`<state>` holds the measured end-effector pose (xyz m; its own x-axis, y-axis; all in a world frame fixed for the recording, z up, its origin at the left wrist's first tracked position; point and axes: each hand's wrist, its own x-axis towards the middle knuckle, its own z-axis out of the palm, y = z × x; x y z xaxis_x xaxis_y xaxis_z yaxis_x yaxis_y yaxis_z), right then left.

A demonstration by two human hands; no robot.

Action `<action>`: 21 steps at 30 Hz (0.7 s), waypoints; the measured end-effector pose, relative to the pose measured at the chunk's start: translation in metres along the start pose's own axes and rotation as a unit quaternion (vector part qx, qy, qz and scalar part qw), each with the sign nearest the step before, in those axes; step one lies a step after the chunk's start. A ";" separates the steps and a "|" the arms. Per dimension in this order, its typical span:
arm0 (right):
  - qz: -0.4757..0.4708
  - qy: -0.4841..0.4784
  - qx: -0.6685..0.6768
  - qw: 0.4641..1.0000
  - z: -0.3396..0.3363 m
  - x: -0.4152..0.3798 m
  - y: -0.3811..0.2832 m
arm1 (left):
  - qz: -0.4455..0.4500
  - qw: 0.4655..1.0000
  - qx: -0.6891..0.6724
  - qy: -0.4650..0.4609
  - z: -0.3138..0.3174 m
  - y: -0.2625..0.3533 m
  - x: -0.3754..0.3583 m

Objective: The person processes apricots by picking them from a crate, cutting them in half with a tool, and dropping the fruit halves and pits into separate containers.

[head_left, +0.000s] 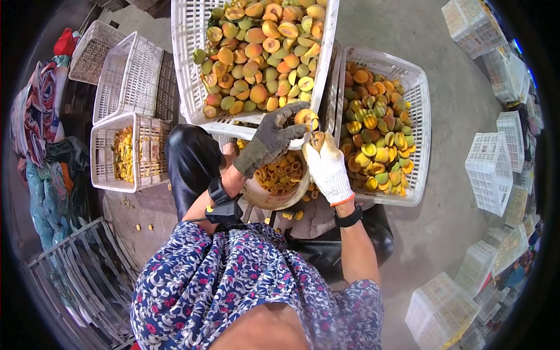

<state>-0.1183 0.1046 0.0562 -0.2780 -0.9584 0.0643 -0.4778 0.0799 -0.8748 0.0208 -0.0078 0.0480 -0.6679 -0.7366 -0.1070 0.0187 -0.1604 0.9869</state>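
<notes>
My left hand [273, 135], in a dark grey glove, holds a cut peach half [306, 119] by its edge, near the front rim of the upper crate. In a white glove with an orange cuff, my right hand [325, 169] is closed round a small tool with a thin curved metal end [315, 125], which meets the fruit. Most of its handle is hidden by the fingers. Below both hands stands a round bucket [256, 197] of orange fruit scraps [280, 176]. A white crate [192, 70] full of peach halves [256, 58] lies just beyond my hands.
To the right, another white crate [421, 122] holds more hollowed peach halves [379, 140]. On the left are stacked crates [131, 79] and one with orange pieces [125, 154]. A metal rack [81, 274] stands at lower left. Several crates [489, 172] line the far right.
</notes>
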 end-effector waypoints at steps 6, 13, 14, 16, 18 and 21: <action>0.061 0.000 -0.036 0.997 0.000 -0.004 0.000 | 0.088 0.994 0.067 0.011 0.012 0.002 -0.006; 0.248 -0.092 0.186 0.946 0.000 -0.002 -0.011 | 0.154 0.966 0.205 -0.025 0.006 -0.011 -0.002; 0.256 -0.098 0.219 0.936 -0.001 -0.002 -0.018 | 0.197 0.958 0.209 -0.001 0.011 -0.013 -0.002; 0.292 -0.099 0.257 0.916 0.008 -0.005 -0.022 | 0.094 0.994 0.046 -0.026 0.022 -0.015 -0.012; 0.326 -0.098 0.292 0.894 0.011 -0.004 -0.021 | 0.112 0.994 0.014 0.005 0.027 -0.031 -0.007; 0.268 -0.135 0.311 0.902 0.010 -0.010 -0.014 | 0.154 0.987 -0.016 0.041 0.028 -0.046 -0.008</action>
<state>-0.1004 0.1104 0.0627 -0.0761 -0.8661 -0.4940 0.2486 0.4633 -0.8506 0.0047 0.0243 0.0068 -0.5638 -0.8045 0.1870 0.2357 0.0603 0.9699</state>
